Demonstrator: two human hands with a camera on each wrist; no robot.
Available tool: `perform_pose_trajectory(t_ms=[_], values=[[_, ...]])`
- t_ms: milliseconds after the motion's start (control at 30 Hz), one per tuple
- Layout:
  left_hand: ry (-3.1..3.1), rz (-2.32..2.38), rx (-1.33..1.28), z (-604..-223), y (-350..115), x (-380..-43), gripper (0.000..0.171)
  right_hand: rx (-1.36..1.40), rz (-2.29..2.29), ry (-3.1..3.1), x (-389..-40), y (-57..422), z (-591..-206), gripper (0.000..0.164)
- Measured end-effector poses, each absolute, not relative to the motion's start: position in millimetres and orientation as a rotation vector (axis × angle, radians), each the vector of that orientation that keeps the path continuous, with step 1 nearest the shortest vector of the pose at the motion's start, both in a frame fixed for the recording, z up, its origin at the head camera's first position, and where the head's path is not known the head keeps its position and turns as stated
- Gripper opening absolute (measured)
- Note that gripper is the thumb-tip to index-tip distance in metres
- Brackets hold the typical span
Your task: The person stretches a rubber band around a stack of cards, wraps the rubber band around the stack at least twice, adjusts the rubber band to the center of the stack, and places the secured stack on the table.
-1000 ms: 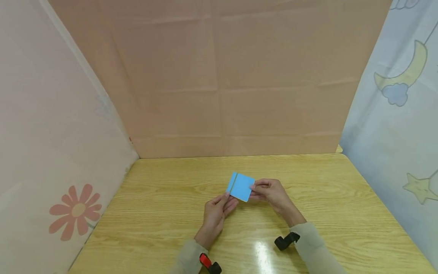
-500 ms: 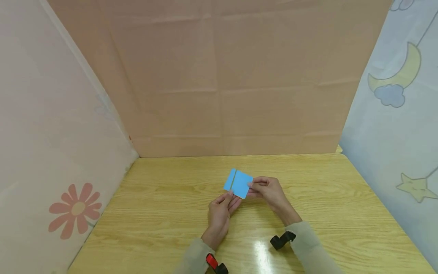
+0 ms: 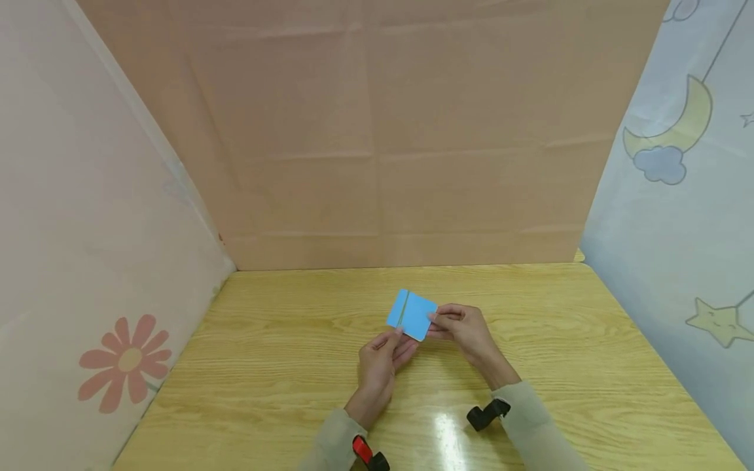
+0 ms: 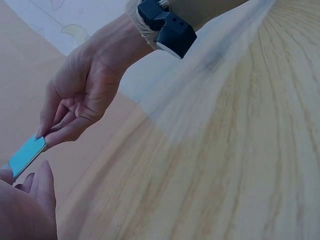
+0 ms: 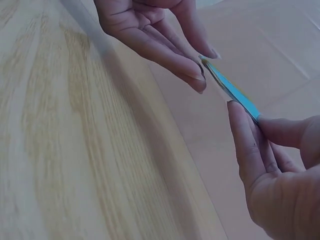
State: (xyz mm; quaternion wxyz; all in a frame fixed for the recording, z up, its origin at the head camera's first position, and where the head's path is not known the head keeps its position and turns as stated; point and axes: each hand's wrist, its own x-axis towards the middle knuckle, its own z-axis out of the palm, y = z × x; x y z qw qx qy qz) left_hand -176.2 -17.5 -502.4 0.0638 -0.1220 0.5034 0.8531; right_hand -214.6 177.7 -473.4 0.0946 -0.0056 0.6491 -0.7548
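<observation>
A thin, small blue square pad (image 3: 421, 316) with rounded corners is held tilted above the table, a narrow yellowish-green band crossing it left of its middle. My left hand (image 3: 377, 369) has its thumb on the near edge by the band's lower end, with the other fingers underneath. At the right-hand side, my right hand (image 3: 471, 332) pinches the pad between thumb and fingers. Seen edge-on in the right wrist view, the pad (image 5: 236, 94) spans the two hands. The left wrist view shows its blue face (image 4: 27, 153) and a rounded corner. Its underside is mostly hidden.
The wood-grain table (image 3: 283, 366) spreads beneath both hands. A brown creased sheet (image 3: 377, 144) stands at its back edge. Patterned cloth walls flank it, with a flower (image 3: 125, 363) on the left and a moon (image 3: 677, 121) on the right. Each wrist wears a small black camera (image 3: 485, 415).
Over the last second my left hand has shifted right, its thumb sliding along the pad's edge to the band. The pad and right hand have risen slightly in the head view.
</observation>
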Motion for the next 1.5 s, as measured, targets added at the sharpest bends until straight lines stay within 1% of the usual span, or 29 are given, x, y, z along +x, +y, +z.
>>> perform_pose_trajectory(t_ms=[233,400,533,1133,1400,1500], values=[[1.473,2.654,-0.448,-502.3,-19.7,-178.5,0.036,-0.004,-2.232,1.902,-214.5,179.4,-476.1,0.024],[1.476,2.651,-0.44,-501.5,-16.6,-178.3,0.038,0.032,-2.241,1.917,-214.6,179.0,-477.1,0.029],[1.468,2.639,-0.43,-500.0,-11.5,-179.1,0.035,0.078,-2.255,1.945,-214.8,178.0,-476.2,0.033],[1.381,2.615,-0.444,-497.3,-6.7,-176.4,0.038,0.157,-2.27,2.031,-207.9,173.7,-472.1,0.029],[1.371,2.609,-0.438,-498.9,-5.2,-170.9,0.031,0.185,-2.304,1.998,-205.9,167.3,-476.8,0.024],[1.366,2.6,-0.423,-500.0,-3.7,-170.4,0.029,0.175,-2.299,1.996,-205.9,165.7,-476.6,0.025]])
